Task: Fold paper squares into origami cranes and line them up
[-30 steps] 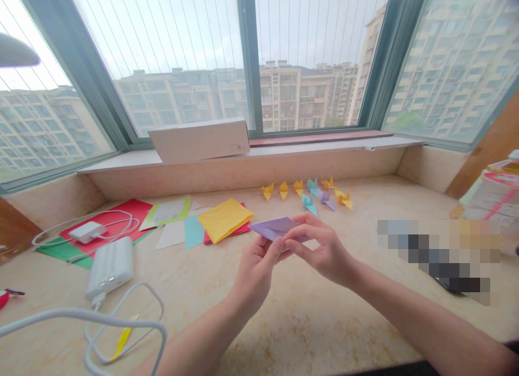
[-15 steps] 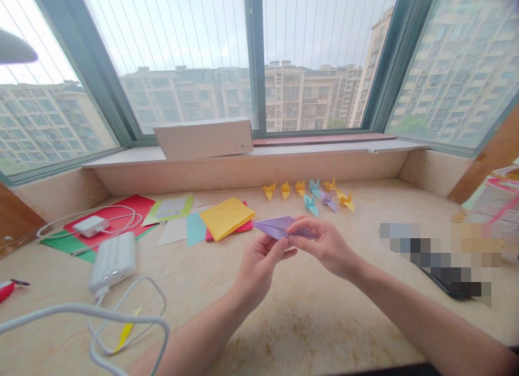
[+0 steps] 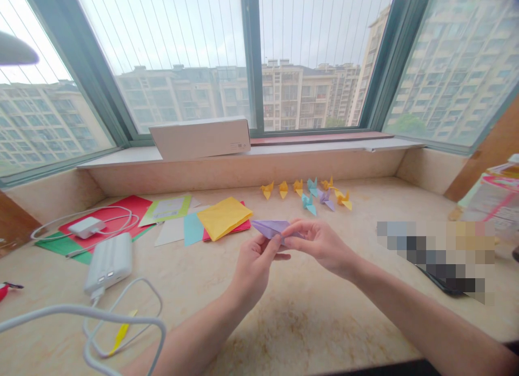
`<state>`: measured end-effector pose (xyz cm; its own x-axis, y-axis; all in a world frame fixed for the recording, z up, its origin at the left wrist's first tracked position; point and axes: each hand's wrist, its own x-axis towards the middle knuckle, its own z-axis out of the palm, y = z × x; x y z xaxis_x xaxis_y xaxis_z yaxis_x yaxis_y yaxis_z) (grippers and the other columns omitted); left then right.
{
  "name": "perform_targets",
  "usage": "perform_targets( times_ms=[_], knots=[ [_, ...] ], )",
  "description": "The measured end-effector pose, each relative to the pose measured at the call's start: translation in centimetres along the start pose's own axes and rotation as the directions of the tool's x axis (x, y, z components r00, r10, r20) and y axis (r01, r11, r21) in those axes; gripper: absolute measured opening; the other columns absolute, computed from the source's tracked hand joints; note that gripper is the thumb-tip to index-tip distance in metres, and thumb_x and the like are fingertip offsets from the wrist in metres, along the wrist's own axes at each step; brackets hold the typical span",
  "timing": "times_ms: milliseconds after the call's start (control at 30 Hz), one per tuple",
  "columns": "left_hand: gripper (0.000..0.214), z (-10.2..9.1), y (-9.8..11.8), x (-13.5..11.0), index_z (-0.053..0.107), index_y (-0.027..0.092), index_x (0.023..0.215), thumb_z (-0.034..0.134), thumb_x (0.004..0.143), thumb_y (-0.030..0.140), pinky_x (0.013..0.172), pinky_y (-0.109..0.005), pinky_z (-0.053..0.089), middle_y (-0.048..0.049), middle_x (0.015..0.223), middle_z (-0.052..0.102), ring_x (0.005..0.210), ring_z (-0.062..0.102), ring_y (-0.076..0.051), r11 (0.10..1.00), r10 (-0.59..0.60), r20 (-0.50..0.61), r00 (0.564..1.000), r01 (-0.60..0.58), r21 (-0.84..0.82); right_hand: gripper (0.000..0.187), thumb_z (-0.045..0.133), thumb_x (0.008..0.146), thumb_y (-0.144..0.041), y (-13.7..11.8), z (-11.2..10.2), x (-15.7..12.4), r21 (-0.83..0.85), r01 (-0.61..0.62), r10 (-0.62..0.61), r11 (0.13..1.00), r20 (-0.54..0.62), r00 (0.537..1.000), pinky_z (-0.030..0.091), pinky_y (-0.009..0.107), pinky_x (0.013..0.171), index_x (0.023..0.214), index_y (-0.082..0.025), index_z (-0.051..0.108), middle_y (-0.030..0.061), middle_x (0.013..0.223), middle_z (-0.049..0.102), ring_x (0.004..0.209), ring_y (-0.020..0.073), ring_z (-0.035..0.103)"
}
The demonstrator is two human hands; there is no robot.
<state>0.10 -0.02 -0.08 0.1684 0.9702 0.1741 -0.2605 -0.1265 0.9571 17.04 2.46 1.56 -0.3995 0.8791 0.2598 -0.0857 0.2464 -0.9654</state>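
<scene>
A folded piece of purple origami paper (image 3: 269,228) is held up over the middle of the counter, its pointed end toward the left. My left hand (image 3: 256,260) pinches its lower edge between thumb and fingers. From the right, my right hand (image 3: 318,241) grips the other end, thumb and fingertips pressed on the folds and partly covering them. Beyond my hands stand several small paper cranes: yellow ones (image 3: 267,190), blue ones (image 3: 308,204) and a purple one (image 3: 326,200).
Left of my hands lie a yellow paper stack (image 3: 224,216), blue paper (image 3: 193,228) and red paper (image 3: 133,206). A white power bank (image 3: 109,262) with a looping cable (image 3: 154,322) sits nearer. At right are a dark, blurred-out object (image 3: 446,281) and a plastic bottle (image 3: 497,197). A white box (image 3: 200,139) rests on the sill.
The purple paper has tilted a little, showing less of its upper face, and my fingers have drawn slightly closer together on it. The whole view has shifted slightly.
</scene>
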Motion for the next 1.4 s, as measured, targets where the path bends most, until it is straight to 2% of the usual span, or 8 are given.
perform_targets(
  times_ms=[233,500,633,733,900,1067,1200,1400],
  knots=[
    [0.032,0.1,0.1,0.1,0.073,0.013,0.102,0.071,0.086,0.04,0.072,-0.032,0.061,-0.0107,0.097,0.078,0.085,0.075,-0.023,0.999,0.017,-0.006,1.0,-0.017,0.035,0.039,0.077,0.08,-0.042,0.8,0.0,0.1,-0.012,-0.006,0.003,1.0,-0.23,0.973,0.05,0.031,0.071,0.11,-0.02,0.064,0.003,0.086,0.071,0.077,0.0166,0.065],
    [0.031,0.0,0.2,-0.2,0.073,0.015,0.106,0.075,0.084,0.036,0.077,-0.031,0.061,-0.0087,0.095,0.078,0.089,0.073,-0.022,1.0,0.009,0.073,0.997,-0.009,-0.004,0.036,0.08,0.075,-0.043,0.6,0.1,0.0,-0.023,-0.047,0.04,0.999,-0.249,0.968,0.05,0.031,0.069,0.098,-0.017,0.07,0.0063,0.087,0.073,0.076,0.0174,0.066],
    [0.031,-0.1,0.1,0.0,0.074,0.016,0.103,0.077,0.081,0.037,0.076,-0.032,0.06,-0.0079,0.093,0.078,0.087,0.073,-0.022,1.0,-0.008,0.037,0.999,0.009,-0.008,0.038,0.08,0.075,-0.044,0.6,0.1,0.0,-0.012,-0.068,0.064,0.998,-0.219,0.974,0.05,0.031,0.069,0.101,-0.017,0.07,0.0066,0.089,0.074,0.076,0.0177,0.066],
    [0.033,0.0,0.0,0.0,0.074,0.015,0.104,0.077,0.081,0.039,0.077,-0.034,0.06,-0.0085,0.093,0.078,0.086,0.073,-0.022,0.999,-0.05,0.002,0.999,0.05,0.0,0.035,0.078,0.077,-0.045,0.7,0.1,-0.1,-0.075,-0.067,0.048,0.995,-0.226,0.973,0.05,0.032,0.067,0.097,-0.017,0.071,0.0062,0.085,0.074,0.073,0.0179,0.066],
    [0.032,0.3,0.2,-0.2,0.076,0.015,0.1,0.078,0.08,0.04,0.08,-0.035,0.06,-0.0092,0.093,0.079,0.09,0.073,-0.024,0.998,-0.062,-0.034,0.997,0.062,0.018,0.017,0.073,0.082,-0.036,0.4,0.4,-0.4,-0.354,0.007,-0.113,0.935,-0.279,0.954,0.048,0.034,0.07,0.085,-0.02,0.073,0.0027,0.075,0.072,0.071,0.0181,0.063],
    [0.031,0.3,0.4,-0.4,0.076,0.014,0.093,0.079,0.077,0.041,0.076,-0.034,0.061,-0.009,0.089,0.078,0.087,0.073,-0.025,0.998,-0.048,-0.075,0.996,0.05,0.032,0.006,0.07,0.086,-0.025,0.4,0.7,-0.8,-0.522,0.196,-0.346,0.83,-0.207,0.915,0.049,0.035,0.074,0.083,-0.022,0.073,0.0017,0.076,0.071,0.074,0.0185,0.064],
    [0.03,0.4,0.6,-0.4,0.075,0.013,0.091,0.078,0.079,0.041,0.074,-0.033,0.061,-0.0089,0.09,0.078,0.084,0.073,-0.022,0.999,-0.042,-0.111,0.993,0.043,0.013,0.009,0.069,0.088,-0.02,0.9,0.9,-1.1,-0.582,0.353,-0.501,0.733,-0.111,0.859,0.052,0.035,0.078,0.09,-0.023,0.076,0.0052,0.089,0.072,0.085,0.0205,0.067],
    [0.031,0.5,0.8,-0.5,0.073,0.012,0.092,0.076,0.082,0.04,0.075,-0.031,0.061,-0.0095,0.088,0.078,0.088,0.073,-0.023,0.999,-0.051,-0.1,0.994,0.049,-0.019,0.018,0.066,0.089,-0.018,1.1,0.8,-1.3,-0.665,0.421,-0.582,0.617,-0.027,0.812,0.053,0.039,0.082,0.101,-0.026,0.077,0.0065,0.095,0.072,0.091,0.0219,0.066]
  ],
)
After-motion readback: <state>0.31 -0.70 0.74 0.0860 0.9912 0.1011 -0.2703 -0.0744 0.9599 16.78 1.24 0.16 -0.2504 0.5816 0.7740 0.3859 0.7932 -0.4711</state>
